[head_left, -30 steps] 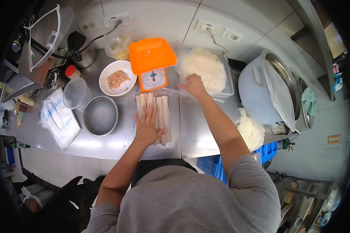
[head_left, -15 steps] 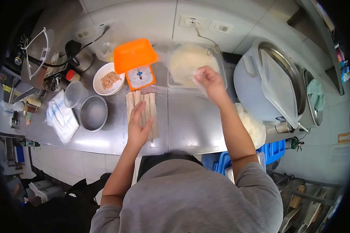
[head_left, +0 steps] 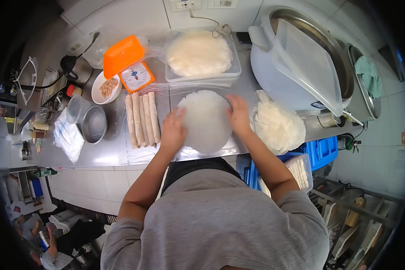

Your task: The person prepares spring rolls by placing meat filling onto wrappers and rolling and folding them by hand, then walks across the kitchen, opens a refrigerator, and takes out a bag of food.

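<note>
A round, thin, whitish wrapper sheet (head_left: 205, 122) lies flat on the steel counter before me. At its left edge is my left hand (head_left: 173, 130), fingers spread. My right hand (head_left: 238, 114) touches the right edge, also with its fingers apart. Several long pale rolls (head_left: 142, 119) lie side by side on plastic film to the left. Behind the sheet, a clear tub (head_left: 204, 77) holds a stack of white wrappers (head_left: 199, 53). More wrappers (head_left: 278, 123) are heaped right of my right hand.
An orange scale (head_left: 136, 76), a white bowl (head_left: 99, 92) of pinkish filling, a metal bowl (head_left: 94, 124) and plastic bags (head_left: 69, 137) stand left. A large lidded pot (head_left: 274, 67) is at right. Blue crates (head_left: 320, 152) sit below the counter. People are at lower left.
My right hand has come down from above the tub, and a round sheet now lies on the counter. My left hand has left the rolls and moved right to the sheet. The view has shifted right.
</note>
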`<state>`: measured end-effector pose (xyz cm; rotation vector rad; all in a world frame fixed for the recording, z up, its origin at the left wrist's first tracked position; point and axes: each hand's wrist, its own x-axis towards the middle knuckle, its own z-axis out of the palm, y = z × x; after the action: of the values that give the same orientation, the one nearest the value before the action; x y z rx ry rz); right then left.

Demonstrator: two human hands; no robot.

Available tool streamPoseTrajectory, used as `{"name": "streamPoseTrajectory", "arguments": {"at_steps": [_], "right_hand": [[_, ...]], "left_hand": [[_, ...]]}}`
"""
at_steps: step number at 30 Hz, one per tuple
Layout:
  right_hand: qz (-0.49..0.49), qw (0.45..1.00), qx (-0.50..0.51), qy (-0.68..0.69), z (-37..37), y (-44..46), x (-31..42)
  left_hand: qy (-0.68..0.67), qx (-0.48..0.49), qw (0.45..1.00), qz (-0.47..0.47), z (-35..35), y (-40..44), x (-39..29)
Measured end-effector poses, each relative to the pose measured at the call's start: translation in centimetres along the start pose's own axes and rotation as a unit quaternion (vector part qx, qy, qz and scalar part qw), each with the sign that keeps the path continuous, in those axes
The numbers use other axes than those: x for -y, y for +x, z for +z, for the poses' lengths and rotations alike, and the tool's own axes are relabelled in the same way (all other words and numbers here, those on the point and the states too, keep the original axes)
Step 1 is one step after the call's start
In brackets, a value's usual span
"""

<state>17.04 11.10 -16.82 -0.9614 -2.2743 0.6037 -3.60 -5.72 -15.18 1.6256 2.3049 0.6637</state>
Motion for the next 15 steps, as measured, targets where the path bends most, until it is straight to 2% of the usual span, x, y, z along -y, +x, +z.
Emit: {"name": "streamPoseTrajectory", "arguments": {"at_steps": [1,2,4,5,8,10,12,13,15], "right_hand": [[-0.068,0.996,0.015,-0.055,0.1,-0.7,0.1],[-0.077,0.993,0.047,-0.069,0.3,-1.1,0.2],[-0.098,0.984,0.112,-0.098,0.6,-1.7,0.9],[-0.051,0.977,0.159,-0.131,0.8,-1.8,1.3],[0.061,0.930,0.303,-0.197,-0.4,-1.6,4.5],[0.100,0.892,0.388,-0.208,-1.4,-1.0,6.1],[-0.032,0.960,0.202,-0.190,-0.1,-1.7,4.8],[-0.099,0.974,0.106,-0.176,0.2,-2.0,4.4],[-0.032,0.969,0.168,-0.176,0.4,-2.5,4.2]], "left_hand": [[0.027,0.066,0.997,0.016,0.3,-0.5,-0.4],[0.054,0.132,0.989,0.032,0.5,-0.9,-0.6],[0.102,0.137,0.985,0.035,0.7,-0.5,-0.1],[0.126,0.138,0.982,0.036,0.7,-0.1,0.2],[0.261,0.029,0.964,0.042,-0.1,2.3,1.3],[0.202,0.125,0.971,0.015,-1.0,2.7,0.3],[0.135,0.223,0.965,-0.013,-1.4,2.7,-0.8],[0.137,0.214,0.967,0.007,-1.1,2.5,-0.5],[0.146,0.189,0.970,0.044,-0.6,2.5,1.0]]}}
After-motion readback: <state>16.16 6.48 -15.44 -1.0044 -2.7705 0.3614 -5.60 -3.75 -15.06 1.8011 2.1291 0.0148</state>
